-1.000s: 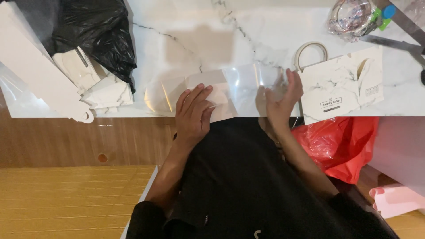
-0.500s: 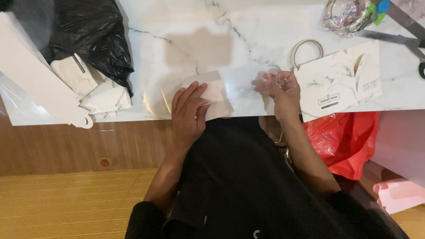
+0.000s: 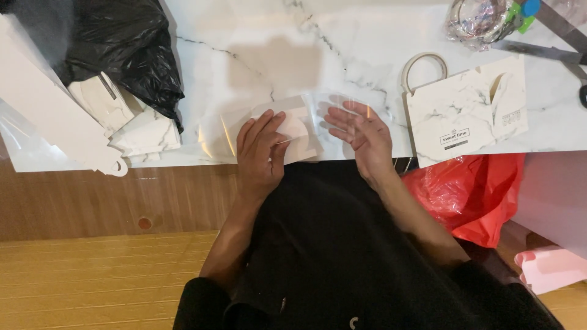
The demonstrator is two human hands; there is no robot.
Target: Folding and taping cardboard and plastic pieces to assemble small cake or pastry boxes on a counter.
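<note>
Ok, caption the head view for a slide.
Left hand presses a white card on the marble table; right hand lifts clear film.

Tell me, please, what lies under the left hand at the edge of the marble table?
The left hand presses on a clear plastic sheet that lies on the marble table. A white piece shows through the sheet beside the fingers. What is directly under the palm is covered.
</note>
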